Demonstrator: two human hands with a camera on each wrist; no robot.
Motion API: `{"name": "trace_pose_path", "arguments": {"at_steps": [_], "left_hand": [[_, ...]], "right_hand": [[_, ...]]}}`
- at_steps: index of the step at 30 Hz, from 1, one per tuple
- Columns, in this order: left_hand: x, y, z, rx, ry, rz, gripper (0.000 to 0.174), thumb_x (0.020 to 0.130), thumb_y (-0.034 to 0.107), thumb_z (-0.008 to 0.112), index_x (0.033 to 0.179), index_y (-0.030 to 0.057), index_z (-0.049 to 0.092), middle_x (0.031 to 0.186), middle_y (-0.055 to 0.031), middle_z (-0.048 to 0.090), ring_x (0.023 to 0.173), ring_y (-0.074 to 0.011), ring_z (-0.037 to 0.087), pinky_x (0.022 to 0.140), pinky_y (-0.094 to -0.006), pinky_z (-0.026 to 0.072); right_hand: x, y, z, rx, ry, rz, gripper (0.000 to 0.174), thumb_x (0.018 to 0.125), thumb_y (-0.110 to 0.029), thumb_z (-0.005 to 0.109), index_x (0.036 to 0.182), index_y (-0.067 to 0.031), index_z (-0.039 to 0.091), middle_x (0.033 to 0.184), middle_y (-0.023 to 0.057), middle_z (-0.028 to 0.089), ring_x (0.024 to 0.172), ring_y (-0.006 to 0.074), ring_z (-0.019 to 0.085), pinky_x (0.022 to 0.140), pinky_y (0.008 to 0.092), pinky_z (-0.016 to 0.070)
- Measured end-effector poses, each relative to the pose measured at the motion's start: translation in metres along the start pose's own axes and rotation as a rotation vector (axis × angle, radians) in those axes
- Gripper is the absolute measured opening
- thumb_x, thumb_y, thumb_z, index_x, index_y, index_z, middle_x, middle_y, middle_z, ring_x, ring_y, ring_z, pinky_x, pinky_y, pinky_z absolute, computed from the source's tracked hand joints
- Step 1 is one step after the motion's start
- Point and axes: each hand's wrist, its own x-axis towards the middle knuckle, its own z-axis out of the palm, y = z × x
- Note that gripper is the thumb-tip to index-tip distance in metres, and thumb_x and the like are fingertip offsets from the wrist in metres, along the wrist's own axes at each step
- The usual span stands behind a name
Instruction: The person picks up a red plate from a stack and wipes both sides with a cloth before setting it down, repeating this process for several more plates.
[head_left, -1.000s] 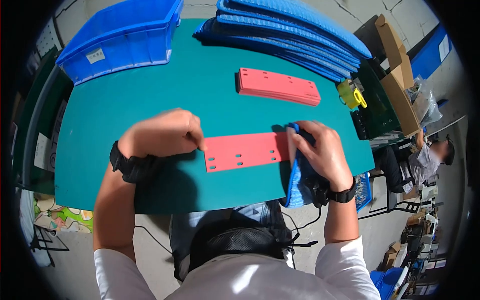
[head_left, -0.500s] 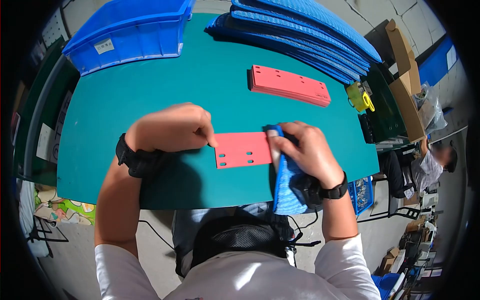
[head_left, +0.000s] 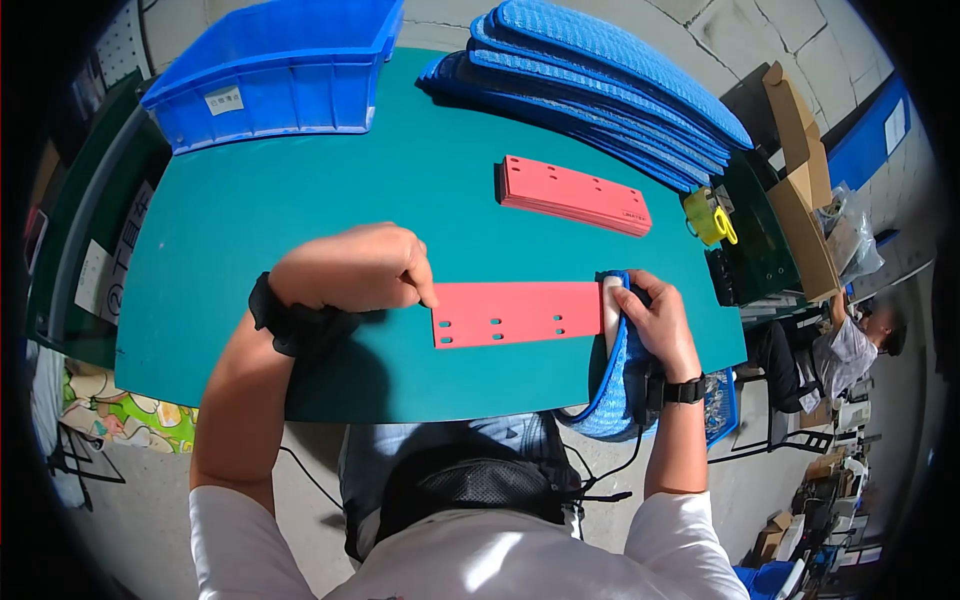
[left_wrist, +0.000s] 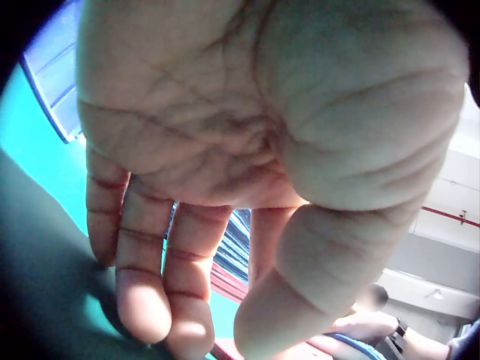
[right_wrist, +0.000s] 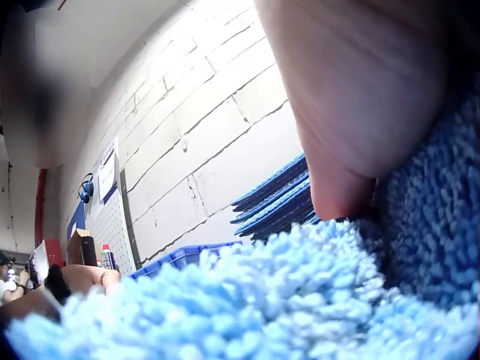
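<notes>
Red and holed, a strip (head_left: pixel 515 312) lies flat on the green table (head_left: pixel 220 230) before me; the left hand (head_left: pixel 350 268), fingers bent, touches one end (pinching or pressing, I cannot tell), while the right hand (head_left: pixel 660 325), thumb closed over, grips a blue pad (head_left: pixel 618 400) at the other.

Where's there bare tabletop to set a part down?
Bare green tabletop shows between the blue bin and left hand, and between the flat red plate and the near edge. Another strip separates that plate from the red stack. The far right is crowded: red stack, blue pads and a yellow item sit close together.
</notes>
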Motion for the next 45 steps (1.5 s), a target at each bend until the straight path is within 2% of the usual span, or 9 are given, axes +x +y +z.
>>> {"name": "trace_pose_path", "arguments": {"at_steps": [5,8,10,16,22,28,38,40,45], "left_hand": [[0.000,0.006,-0.001,0.033,-0.016,-0.022,0.026,0.080,0.004,0.057,0.094,0.0056,0.078,0.082,-0.0109,0.066,0.073,-0.0229,0.061,0.066,-0.0322,0.0479],[0.001,0.004,0.001,0.027,0.014,-0.022,0.024,0.080,0.005,0.057,0.092,0.0050,0.078,0.082,-0.0109,0.066,0.074,-0.0228,0.061,0.067,-0.0325,0.0477],[0.003,0.005,0.002,0.009,0.004,-0.074,0.024,0.080,0.005,0.057,0.092,0.0050,0.077,0.082,-0.0110,0.066,0.075,-0.0230,0.062,0.068,-0.0326,0.0479],[0.004,0.012,0.000,0.035,0.003,-0.105,0.022,0.082,0.007,0.057,0.092,0.0051,0.077,0.085,-0.0108,0.066,0.077,-0.0231,0.061,0.070,-0.0332,0.0478],[0.003,0.010,0.001,0.026,0.010,-0.083,0.021,0.081,0.006,0.058,0.092,0.0043,0.077,0.085,-0.0104,0.065,0.079,-0.0240,0.061,0.071,-0.0339,0.0478],[0.009,0.002,0.009,0.082,0.099,0.046,0.022,0.080,0.007,0.060,0.094,0.0018,0.076,0.087,-0.0119,0.063,0.083,-0.0269,0.060,0.074,-0.0360,0.0484],[0.018,0.007,0.009,0.228,0.121,0.060,0.020,0.081,0.012,0.068,0.099,0.0064,0.076,0.087,-0.0129,0.063,0.085,-0.0285,0.060,0.075,-0.0383,0.0486],[0.015,0.010,0.008,0.176,0.129,0.077,0.022,0.081,0.013,0.071,0.102,0.0090,0.077,0.086,-0.0119,0.063,0.083,-0.0271,0.060,0.074,-0.0377,0.0483],[0.013,0.008,0.008,0.180,0.097,0.030,0.025,0.082,0.014,0.071,0.106,0.0114,0.077,0.087,-0.0110,0.061,0.084,-0.0258,0.059,0.074,-0.0367,0.0471]], "right_hand": [[0.003,-0.008,0.001,-0.010,0.004,-0.045,0.026,0.090,-0.017,0.067,0.107,0.0014,0.068,0.087,0.0182,0.071,0.076,0.0237,0.069,0.071,0.0334,0.0520],[0.004,-0.049,0.005,-0.249,-0.005,-0.195,0.024,0.088,-0.022,0.068,0.103,-0.0035,0.070,0.087,0.0191,0.068,0.077,0.0379,0.065,0.067,0.0421,0.0513],[0.008,-0.074,0.021,-0.309,0.029,-0.417,0.023,0.088,-0.025,0.067,0.097,-0.0045,0.070,0.084,0.0182,0.067,0.077,0.0378,0.065,0.066,0.0451,0.0509],[0.005,-0.127,0.082,-0.298,-0.202,-0.534,0.020,0.088,-0.027,0.065,0.090,-0.0075,0.069,0.082,0.0165,0.065,0.075,0.0358,0.066,0.067,0.0475,0.0526],[0.010,-0.088,0.051,-0.222,-0.169,-0.377,0.027,0.090,-0.033,0.063,0.090,-0.0064,0.069,0.081,0.0184,0.067,0.078,0.0384,0.065,0.069,0.0480,0.0505],[0.005,-0.036,-0.010,-0.312,0.024,-0.147,0.023,0.088,-0.021,0.067,0.093,0.0008,0.068,0.081,0.0224,0.067,0.075,0.0393,0.065,0.066,0.0425,0.0501],[0.019,-0.106,0.056,-0.257,-0.106,-0.439,0.022,0.088,-0.030,0.064,0.088,-0.0083,0.069,0.080,0.0168,0.065,0.078,0.0375,0.065,0.069,0.0487,0.0516],[0.018,-0.106,0.073,-0.282,-0.194,-0.491,0.026,0.090,-0.029,0.065,0.100,-0.0060,0.070,0.084,0.0168,0.066,0.080,0.0358,0.065,0.070,0.0459,0.0501],[0.019,-0.096,0.062,-0.237,-0.212,-0.403,0.027,0.091,-0.030,0.065,0.099,-0.0052,0.070,0.085,0.0174,0.067,0.081,0.0355,0.065,0.070,0.0446,0.0502]]}}
